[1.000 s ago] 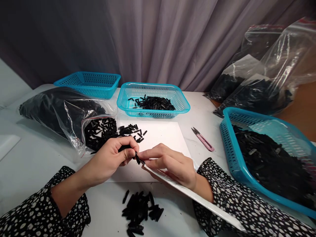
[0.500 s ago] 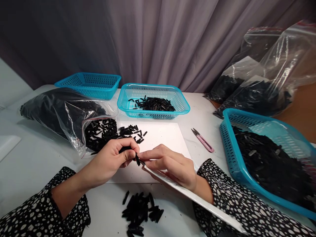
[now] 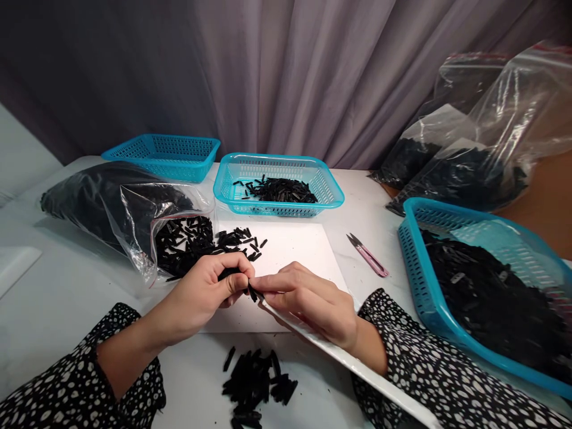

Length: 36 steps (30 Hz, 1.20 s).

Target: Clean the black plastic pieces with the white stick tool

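Near the middle of the white board (image 3: 308, 244), my left hand (image 3: 203, 292) pinches a small black strip-like piece (image 3: 252, 292) between thumb and forefinger. My right hand (image 3: 313, 301) is closed on a long, narrow white tool (image 3: 357, 360), its shaft running down to the lower right. The tool's tip meets the black piece where the fingertips of both hands come together; its exact kind is unclear. A heap of similar black pieces (image 3: 250, 381) lies on the table below the hands. Beyond my left hand, more black pieces (image 3: 235, 238) spill from a clear plastic bag (image 3: 129, 208).
Pink thread snips (image 3: 369, 255) lie right of the board. A blue basket (image 3: 279, 208) with black pieces stands behind it, another blue basket (image 3: 179, 170) at back left. A large blue basket (image 3: 411, 268) full of black pieces and filled clear bags (image 3: 473, 161) occupy the right.
The whole view has shifted very slightly. My hands stay together with the same hold, and the black piece at the fingertips has turned a little.
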{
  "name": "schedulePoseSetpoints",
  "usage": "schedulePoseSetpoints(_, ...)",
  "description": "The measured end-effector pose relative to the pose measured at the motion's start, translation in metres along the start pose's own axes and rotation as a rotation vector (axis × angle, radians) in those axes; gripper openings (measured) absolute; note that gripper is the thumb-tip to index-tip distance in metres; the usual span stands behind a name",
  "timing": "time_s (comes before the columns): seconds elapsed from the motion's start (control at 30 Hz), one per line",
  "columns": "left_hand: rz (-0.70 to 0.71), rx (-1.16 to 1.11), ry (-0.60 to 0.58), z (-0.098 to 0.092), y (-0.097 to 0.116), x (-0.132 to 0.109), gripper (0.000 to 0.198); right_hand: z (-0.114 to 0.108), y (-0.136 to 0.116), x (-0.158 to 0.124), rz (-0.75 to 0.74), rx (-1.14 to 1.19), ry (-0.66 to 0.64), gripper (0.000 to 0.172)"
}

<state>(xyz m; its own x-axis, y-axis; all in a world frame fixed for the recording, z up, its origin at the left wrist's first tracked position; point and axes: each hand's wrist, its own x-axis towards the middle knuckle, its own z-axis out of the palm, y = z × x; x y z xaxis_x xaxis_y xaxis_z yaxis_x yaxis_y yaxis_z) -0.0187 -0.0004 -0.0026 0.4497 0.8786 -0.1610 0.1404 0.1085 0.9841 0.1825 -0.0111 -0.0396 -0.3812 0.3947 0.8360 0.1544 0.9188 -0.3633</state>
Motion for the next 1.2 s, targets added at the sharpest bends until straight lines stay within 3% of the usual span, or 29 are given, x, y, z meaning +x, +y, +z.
schedulePoseSetpoints(0.17,-0.057,-0.119,0.052,0.009,-0.004,-0.002,0.043,-0.005,0.001,0.002,-0.122,-0.207,-0.084,0.021)
schedulePoseSetpoints(0.3,-0.055,-0.123,0.130,0.013,-0.007,-0.001,0.038,-0.001,0.002,0.001,-0.069,-0.275,-0.046,0.020)
schedulePoseSetpoints(0.47,0.050,0.091,0.253,0.010,-0.005,-0.002,0.027,0.009,0.006,-0.002,0.202,-0.122,0.159,0.014)
schedulePoseSetpoints(0.67,0.078,0.192,0.336,0.010,-0.003,-0.004,0.025,0.005,0.006,0.002,0.609,0.021,0.163,0.006)
schedulePoseSetpoints(0.77,0.082,0.216,0.341,0.009,-0.004,-0.004,0.025,0.003,0.005,0.003,0.739,0.152,0.124,0.025)
schedulePoseSetpoints(0.93,0.084,0.270,0.352,0.011,-0.002,-0.005,0.024,0.002,0.003,0.006,0.700,0.217,0.079,0.051)
schedulePoseSetpoints(1.1,0.136,0.293,0.333,0.009,-0.004,-0.002,0.023,0.011,0.008,0.011,0.711,0.232,-0.014,0.030)
schedulePoseSetpoints(1.2,0.104,0.197,0.380,0.002,-0.006,0.003,0.023,0.009,0.010,0.006,0.604,0.243,-0.029,0.019)
